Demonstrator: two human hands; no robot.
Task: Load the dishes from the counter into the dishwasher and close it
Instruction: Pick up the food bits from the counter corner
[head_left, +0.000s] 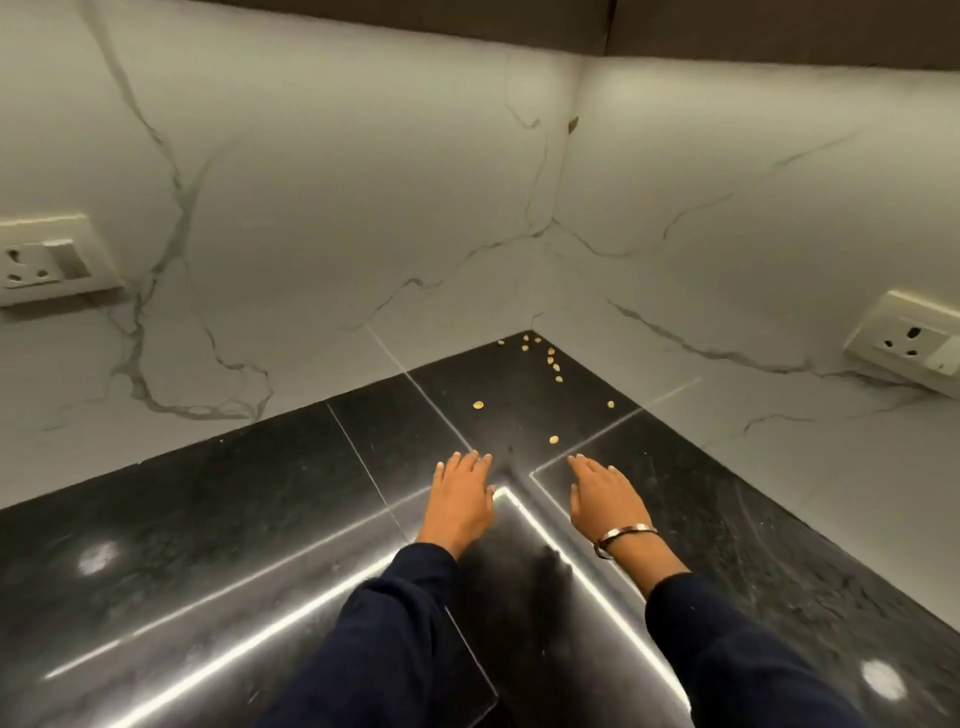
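Dishes and dishwasher lie outside the view. Both hands, left hand (460, 493) and right hand (602, 493), rest flat with straight fingers (475, 460) on the black worktop (208, 519), holding nothing. Small seeds (553, 364) lie scattered toward the marble corner, between two wall sockets (49, 260).

L hand (460, 493), R hand (605, 493) flat on black counter (208, 519).
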